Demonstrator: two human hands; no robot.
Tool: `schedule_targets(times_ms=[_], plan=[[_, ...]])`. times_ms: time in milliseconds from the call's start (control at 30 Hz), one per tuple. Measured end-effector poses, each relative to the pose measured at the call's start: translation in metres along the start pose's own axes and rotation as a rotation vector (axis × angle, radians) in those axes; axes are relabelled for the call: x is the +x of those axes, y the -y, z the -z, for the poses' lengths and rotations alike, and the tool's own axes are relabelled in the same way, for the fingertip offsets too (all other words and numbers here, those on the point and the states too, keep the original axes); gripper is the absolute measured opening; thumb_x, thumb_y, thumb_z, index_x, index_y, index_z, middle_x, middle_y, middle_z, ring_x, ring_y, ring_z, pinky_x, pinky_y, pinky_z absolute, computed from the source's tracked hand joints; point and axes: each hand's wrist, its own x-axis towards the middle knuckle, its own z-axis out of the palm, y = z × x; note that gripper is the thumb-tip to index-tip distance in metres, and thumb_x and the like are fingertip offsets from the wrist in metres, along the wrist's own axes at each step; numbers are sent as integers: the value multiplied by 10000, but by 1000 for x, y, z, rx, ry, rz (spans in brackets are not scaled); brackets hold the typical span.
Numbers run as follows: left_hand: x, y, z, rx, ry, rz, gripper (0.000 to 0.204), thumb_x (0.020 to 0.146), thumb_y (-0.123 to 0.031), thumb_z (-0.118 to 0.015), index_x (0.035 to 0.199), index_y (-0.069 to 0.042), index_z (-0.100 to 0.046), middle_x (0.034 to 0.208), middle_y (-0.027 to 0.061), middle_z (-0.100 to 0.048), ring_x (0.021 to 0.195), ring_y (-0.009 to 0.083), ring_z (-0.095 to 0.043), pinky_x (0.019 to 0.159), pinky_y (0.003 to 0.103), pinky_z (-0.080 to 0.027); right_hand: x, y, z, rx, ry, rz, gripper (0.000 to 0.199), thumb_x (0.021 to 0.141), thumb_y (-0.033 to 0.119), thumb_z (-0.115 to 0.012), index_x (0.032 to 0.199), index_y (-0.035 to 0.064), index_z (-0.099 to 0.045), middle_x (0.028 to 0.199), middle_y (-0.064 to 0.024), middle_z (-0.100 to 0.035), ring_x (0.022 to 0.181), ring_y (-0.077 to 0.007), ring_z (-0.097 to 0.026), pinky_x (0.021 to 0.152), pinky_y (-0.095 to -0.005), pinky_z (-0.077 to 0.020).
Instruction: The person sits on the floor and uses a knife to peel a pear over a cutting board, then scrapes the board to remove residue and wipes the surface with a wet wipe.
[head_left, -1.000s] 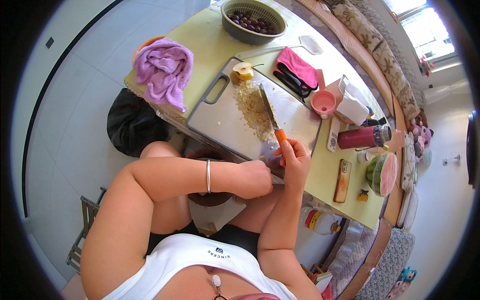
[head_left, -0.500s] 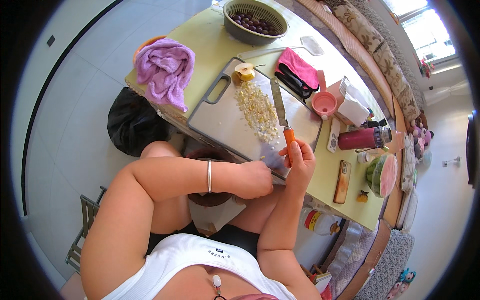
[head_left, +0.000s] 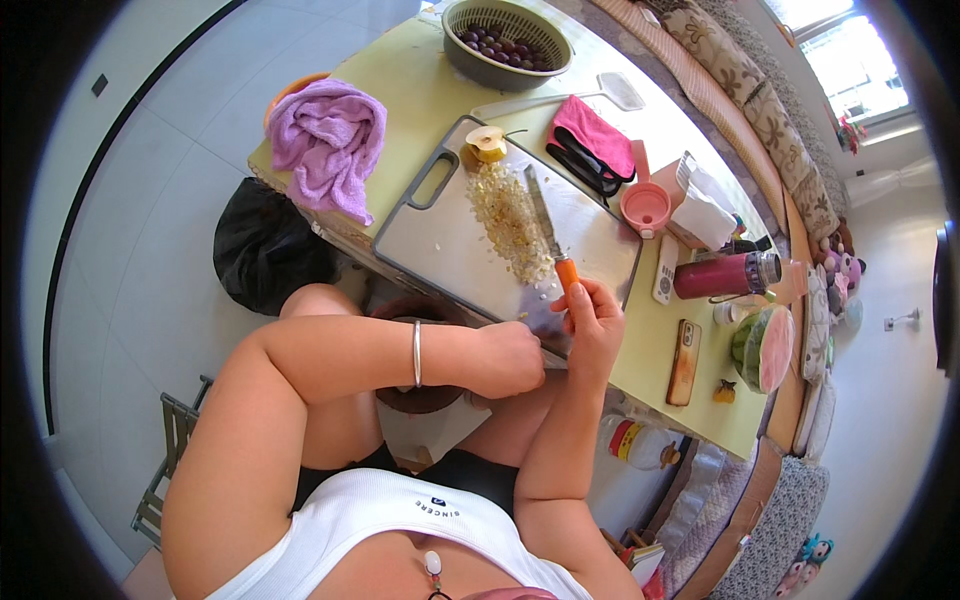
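Observation:
My right hand (head_left: 592,318) is closed round the orange handle of a knife (head_left: 543,214). Its long blade points away from me, over the right side of a pile of finely chopped pale pieces (head_left: 497,215). They lie on a metal-faced cutting board (head_left: 420,245) with a grey rim and handle slot. A cut piece of yellow-skinned pear (head_left: 487,143), stem attached, sits at the board's far end. My left hand (head_left: 512,358), below a silver bangle, is curled into a fist near the board's front edge; nothing shows in it.
A basin of dark round fruit (head_left: 470,62) stands at the back, a purple towel (head_left: 325,150) at the left corner. Rightward are a pink cloth (head_left: 600,140), a pink cup (head_left: 645,207), a flask (head_left: 725,275), a phone (head_left: 684,362) and cut watermelon (head_left: 765,350). A bucket (head_left: 420,398) stands below.
The knife blade has swung left and its tip has come lower, over the chopped pieces. My right hand has shifted slightly; my left fist has hardly moved.

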Motion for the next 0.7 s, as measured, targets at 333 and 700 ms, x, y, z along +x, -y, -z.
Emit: schedule_targets(times_ms=[333,700], plan=[[1,0,1,17,27,-4,113,762,-155,-593,717,-72,-654,739,83,-669,757,276,-664,648,396,-522,-1,3,3,71,-38,-10,196,940,180,-597,1001,-2,-640,720,-38,-640,531,-31,-444,485,-175,-334],[1,0,1,10,5,-8,101,741,-161,-612,709,-73,-649,730,77,-666,752,272,-665,645,389,-523,1,1,5,94,-55,5,189,936,178,-608,991,0,-637,723,-46,-647,536,-34,-447,488,-178,-334]])
